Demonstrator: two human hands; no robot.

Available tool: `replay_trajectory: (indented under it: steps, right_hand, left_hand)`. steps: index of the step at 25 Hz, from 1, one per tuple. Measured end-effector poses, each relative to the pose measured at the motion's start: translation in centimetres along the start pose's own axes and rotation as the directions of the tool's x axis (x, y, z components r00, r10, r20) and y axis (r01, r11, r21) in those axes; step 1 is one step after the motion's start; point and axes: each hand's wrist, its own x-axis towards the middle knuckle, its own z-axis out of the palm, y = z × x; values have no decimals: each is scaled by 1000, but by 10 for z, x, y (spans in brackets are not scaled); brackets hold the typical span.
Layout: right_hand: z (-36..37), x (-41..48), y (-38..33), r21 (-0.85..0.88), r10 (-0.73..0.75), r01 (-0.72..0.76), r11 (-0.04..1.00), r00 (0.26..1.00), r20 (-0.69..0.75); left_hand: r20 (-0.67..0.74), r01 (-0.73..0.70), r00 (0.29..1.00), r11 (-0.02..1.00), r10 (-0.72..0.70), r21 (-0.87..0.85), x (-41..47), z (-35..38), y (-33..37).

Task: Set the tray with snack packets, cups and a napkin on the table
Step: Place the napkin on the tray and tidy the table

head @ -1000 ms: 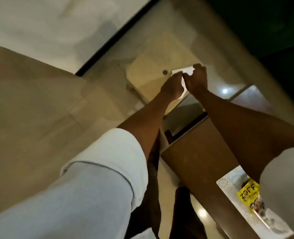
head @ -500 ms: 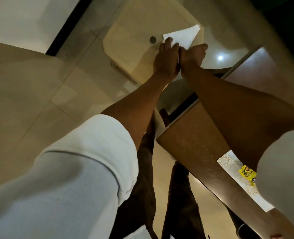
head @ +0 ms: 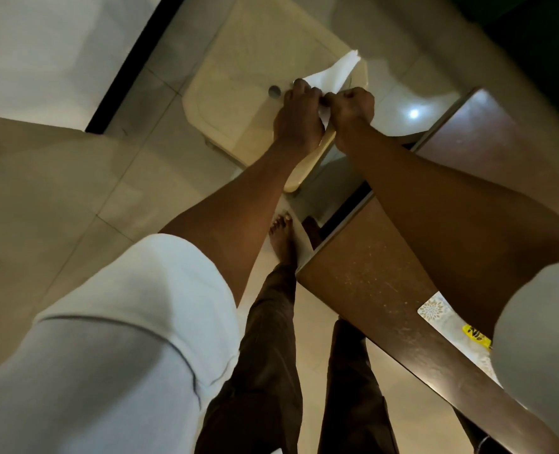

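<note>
Pinching a white napkin between them, left hand and right hand stay curled.

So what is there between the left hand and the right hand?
In the head view, only the white napkin: the left hand and right hand pinch it together, above the cream plastic stool.

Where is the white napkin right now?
In the head view, the napkin is at top centre, pinched between the left hand and right hand, over the cream plastic chair.
</note>
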Motion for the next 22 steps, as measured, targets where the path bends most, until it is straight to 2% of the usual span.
replay_trajectory:
  steps: [3,5,6,7,8,10,12,15,18,22]
  right_hand:
    - [-23,-7,-4,60,-44,44,997,999,-1]
    - [-39,-8,-13,112,-84,83,990,996,8]
    - [-55,-13,-19,147,-97,94,985,995,12]
    - [-77,-20,-24,197,-120,112,974,992,27]
    - [-90,-25,-29,231,-133,117,966,990,54]
    - [-137,-44,-39,311,-197,163,936,977,79]
    - [-193,-68,-45,340,-252,206,918,963,98]
    - [-292,-99,-38,356,-328,301,884,944,17]
    - [-397,-124,-25,416,-365,377,828,924,-111]
    - [-565,-173,30,527,-363,437,729,899,-243]
  left_hand:
    - [22,-31,999,999,31,-13,-3,-9,15]
    - [14,32,999,998,-32,-58,5,-20,26]
    - [24,90,996,986,-87,-139,6,-27,37]
    - [42,138,990,956,-132,-259,5,-36,54]
    - [81,232,972,879,-218,-416,6,-44,64]
    - [183,309,951,707,-250,-636,-2,-64,103]
    - [188,234,972,654,-141,-719,-15,-81,149]
    - [98,42,994,684,44,-729,-45,-100,243]
    - [53,-79,983,660,178,-747,-80,-106,349]
    - [35,-182,952,657,303,-732,-159,-84,505]
